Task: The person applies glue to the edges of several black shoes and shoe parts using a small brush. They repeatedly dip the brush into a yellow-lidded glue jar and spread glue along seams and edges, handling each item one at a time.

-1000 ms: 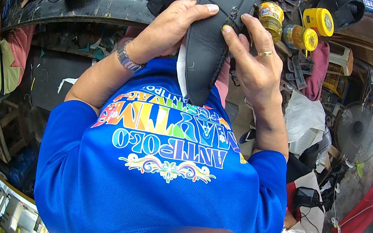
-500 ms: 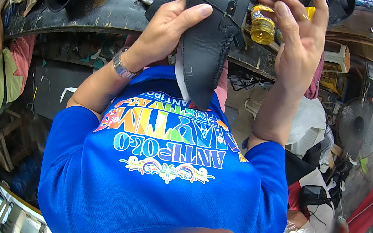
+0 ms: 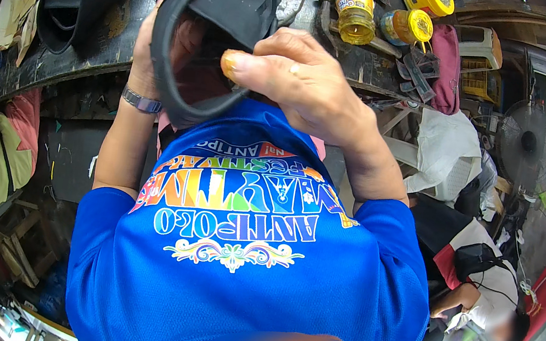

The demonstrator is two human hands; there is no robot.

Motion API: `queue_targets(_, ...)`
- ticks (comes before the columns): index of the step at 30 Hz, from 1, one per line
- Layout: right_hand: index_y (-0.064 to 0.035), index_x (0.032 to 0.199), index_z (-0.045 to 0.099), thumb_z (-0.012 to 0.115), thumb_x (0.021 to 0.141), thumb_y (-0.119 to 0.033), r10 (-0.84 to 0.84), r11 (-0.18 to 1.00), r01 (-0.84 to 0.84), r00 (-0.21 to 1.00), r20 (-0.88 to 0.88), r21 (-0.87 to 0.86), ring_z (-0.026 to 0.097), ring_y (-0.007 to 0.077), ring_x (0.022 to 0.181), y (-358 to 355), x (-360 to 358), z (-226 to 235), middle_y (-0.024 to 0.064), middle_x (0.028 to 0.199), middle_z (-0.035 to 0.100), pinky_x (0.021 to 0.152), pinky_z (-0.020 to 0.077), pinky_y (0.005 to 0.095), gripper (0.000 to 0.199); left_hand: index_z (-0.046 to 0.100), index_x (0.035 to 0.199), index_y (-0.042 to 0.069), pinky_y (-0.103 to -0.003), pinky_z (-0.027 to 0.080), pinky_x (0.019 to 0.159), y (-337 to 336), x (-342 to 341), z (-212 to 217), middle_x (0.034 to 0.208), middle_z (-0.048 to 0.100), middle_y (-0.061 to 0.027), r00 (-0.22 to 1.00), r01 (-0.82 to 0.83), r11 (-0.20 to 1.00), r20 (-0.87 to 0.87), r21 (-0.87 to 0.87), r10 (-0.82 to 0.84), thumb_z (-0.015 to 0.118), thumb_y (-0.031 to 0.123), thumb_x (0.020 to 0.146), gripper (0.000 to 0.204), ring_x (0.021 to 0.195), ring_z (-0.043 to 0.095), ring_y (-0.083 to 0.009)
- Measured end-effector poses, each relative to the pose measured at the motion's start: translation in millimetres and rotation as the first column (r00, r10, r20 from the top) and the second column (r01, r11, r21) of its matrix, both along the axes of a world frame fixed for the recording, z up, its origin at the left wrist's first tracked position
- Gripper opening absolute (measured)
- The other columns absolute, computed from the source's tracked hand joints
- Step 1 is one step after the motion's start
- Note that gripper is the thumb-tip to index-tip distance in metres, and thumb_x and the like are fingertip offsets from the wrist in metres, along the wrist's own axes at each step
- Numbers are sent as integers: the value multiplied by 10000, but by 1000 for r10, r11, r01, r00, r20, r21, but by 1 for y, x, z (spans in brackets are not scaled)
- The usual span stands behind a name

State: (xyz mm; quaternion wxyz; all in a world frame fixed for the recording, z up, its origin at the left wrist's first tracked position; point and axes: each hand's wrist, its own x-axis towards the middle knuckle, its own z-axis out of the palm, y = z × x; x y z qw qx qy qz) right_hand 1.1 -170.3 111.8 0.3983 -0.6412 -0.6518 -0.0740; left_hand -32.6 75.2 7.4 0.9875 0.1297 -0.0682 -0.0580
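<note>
While both hands now grasp the black leather shoe upper raised and turned opening-first above the dark surface's near edge, fingers clench its rim for inspection.

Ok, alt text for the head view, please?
A person in a blue shirt holds a black shoe upper up close, the left hand behind it and the right hand gripping its rim. Beyond lies a dark workbench with yellow-lidded jars.
</note>
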Motion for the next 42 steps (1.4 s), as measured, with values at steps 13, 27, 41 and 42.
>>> queue_targets(13,-121,1285,651,643,830,-73,-902,336,887,400,163,-317,644,355,936,-80,19,-75,172,1089,598,782,544,465,457,576,1327,3,-301,597,883,-41,-15,33,1188,698,-118,981,125,897,-189,425,-47,647,186,1002,380,1002,721,-174)
queue_targets(27,-83,973,771,623,790,19,-882,458,853,471,-7,-250,647,272,853,-71,5,-48,115,983,599,735,528,376,256,558,1323,-1,-292,586,893,-58,-17,43,1190,693,-120,990,72,892,-140,446,-9,604,255,1032,390,1027,712,-161)
queue_targets(41,-51,1206,746,565,862,124,-570,819,570,791,-222,-71,545,194,1142,-22,-13,-19,108,1324,551,1000,432,309,426,585,1288,-14,-248,577,866,-68,-23,50,1149,704,-98,988,32,847,-143,530,52,555,236,1053,345,982,702,-117)
queue_targets(42,-53,1210,745,567,863,121,-572,818,571,791,-218,-72,545,193,1139,-22,-13,-20,108,1321,556,998,433,308,427,586,1287,-15,-247,577,865,-68,-23,50,1147,704,-96,989,30,846,-138,533,52,553,235,1054,343,981,702,-115)
